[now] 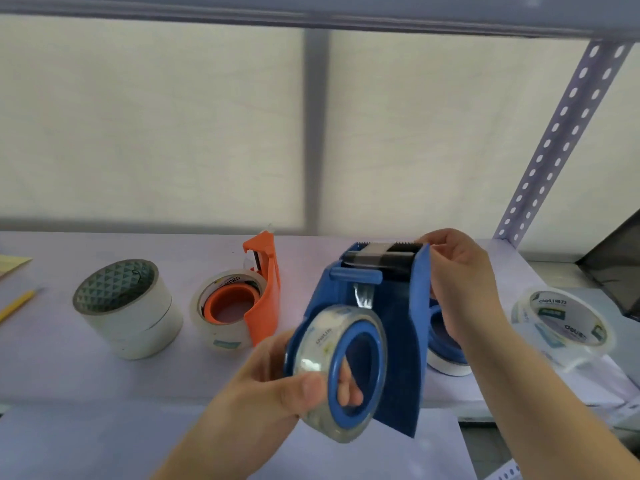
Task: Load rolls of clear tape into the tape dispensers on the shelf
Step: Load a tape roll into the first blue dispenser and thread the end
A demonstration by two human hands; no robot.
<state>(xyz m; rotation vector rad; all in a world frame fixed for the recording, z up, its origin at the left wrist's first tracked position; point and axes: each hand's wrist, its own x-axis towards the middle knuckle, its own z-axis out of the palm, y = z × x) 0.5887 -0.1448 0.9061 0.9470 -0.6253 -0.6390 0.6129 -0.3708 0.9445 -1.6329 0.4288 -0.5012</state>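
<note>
A blue tape dispenser [391, 327] is lifted above the shelf [69, 375] in the middle of the view. A clear tape roll [311, 362] sits on its blue hub, and my left hand [277, 386] grips that roll, with fingers through the hub. My right hand [460, 285] pinches the dispenser's far end beside the cutter, where a strip of tape lies across. An orange dispenser [265, 296] with a clear roll on it stands behind on the shelf. A loose clear tape roll [564, 323] lies at the right.
A white roll with a dark patterned top [128, 306] stands at the left. Another blue dispenser part with a white roll [445, 348] sits behind the held one. A yellow pencil [17, 303] lies far left. A perforated shelf post [561, 133] rises at the right, beside a dark tray [616, 268].
</note>
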